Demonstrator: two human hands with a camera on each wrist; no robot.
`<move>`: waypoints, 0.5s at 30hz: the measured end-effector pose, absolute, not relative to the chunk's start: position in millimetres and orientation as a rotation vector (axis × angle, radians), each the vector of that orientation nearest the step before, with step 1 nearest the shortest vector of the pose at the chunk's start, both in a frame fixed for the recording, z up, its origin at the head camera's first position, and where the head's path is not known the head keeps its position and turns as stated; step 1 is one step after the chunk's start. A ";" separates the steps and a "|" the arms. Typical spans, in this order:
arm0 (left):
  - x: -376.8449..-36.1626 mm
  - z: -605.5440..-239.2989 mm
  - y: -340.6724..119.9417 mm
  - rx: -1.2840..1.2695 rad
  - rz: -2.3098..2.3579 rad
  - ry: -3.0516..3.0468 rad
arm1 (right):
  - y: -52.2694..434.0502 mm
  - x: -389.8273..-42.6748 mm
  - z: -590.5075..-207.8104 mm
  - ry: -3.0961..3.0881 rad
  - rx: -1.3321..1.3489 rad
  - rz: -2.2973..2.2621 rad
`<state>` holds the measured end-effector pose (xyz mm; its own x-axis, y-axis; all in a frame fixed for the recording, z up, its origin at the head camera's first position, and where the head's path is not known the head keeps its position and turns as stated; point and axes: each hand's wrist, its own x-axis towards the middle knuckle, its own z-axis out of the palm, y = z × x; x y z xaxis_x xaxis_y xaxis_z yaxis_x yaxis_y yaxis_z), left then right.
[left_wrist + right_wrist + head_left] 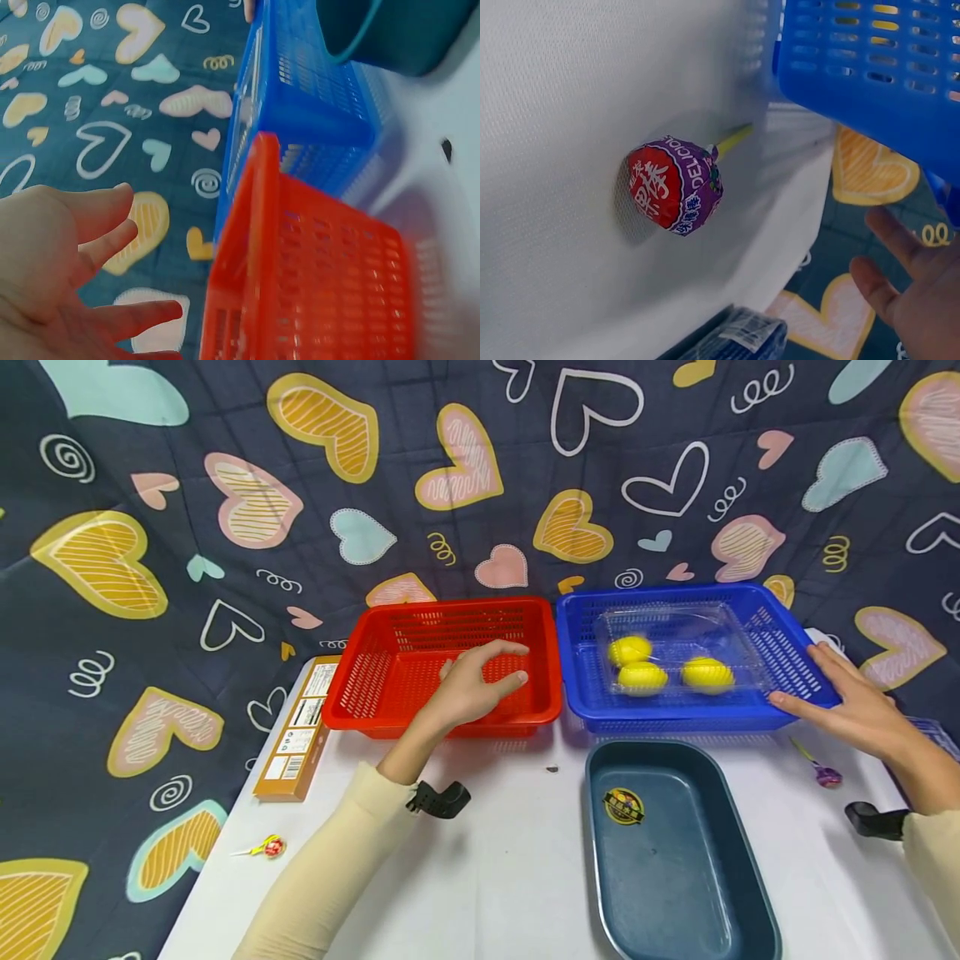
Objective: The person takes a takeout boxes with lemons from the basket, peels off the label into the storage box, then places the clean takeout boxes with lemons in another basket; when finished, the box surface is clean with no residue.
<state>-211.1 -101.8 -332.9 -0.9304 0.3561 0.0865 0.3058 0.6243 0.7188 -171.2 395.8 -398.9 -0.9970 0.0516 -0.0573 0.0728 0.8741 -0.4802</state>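
My left hand (468,685) hovers over the red basket (442,729), fingers loosely spread and nothing between them. In the left wrist view its fingers (142,319) lie apart beside the basket's rim. At the right end of the blue basket (682,722), my right hand (862,710) has thumb and fingers spread right at the rim corner. Within the blue basket sits a clear plastic box (675,620), with three yellow lemons (707,674) showing through it. A small pale thing (446,669) in the red basket is mostly hidden behind the left hand.
A dark teal tub (667,877) stands in front of the blue basket. To its right lies a purple-wrapped lollipop (828,776); another lollipop (273,847) is at far left. An orange box (296,743) lies left of the red basket. Heart-patterned cloth hangs behind.
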 end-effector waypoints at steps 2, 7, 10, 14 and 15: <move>-208.2 -336.3 -110.8 0.550 1.232 2.774 | 395.6 -170.6 -398.4 3.004 0.107 -0.766; -198.8 -343.7 -129.2 0.511 1.301 2.774 | 393.4 -165.5 -399.2 3.032 0.139 -0.779; -192.4 -347.5 -139.7 0.478 1.334 2.786 | 390.9 -159.3 -400.7 3.057 0.164 -0.815; -183.6 -350.3 -154.1 0.429 1.355 2.828 | 384.1 -150.9 -400.2 3.105 0.191 -0.859; -181.6 -350.9 -157.8 0.415 1.357 2.842 | 381.6 -149.3 -399.0 3.115 0.194 -0.875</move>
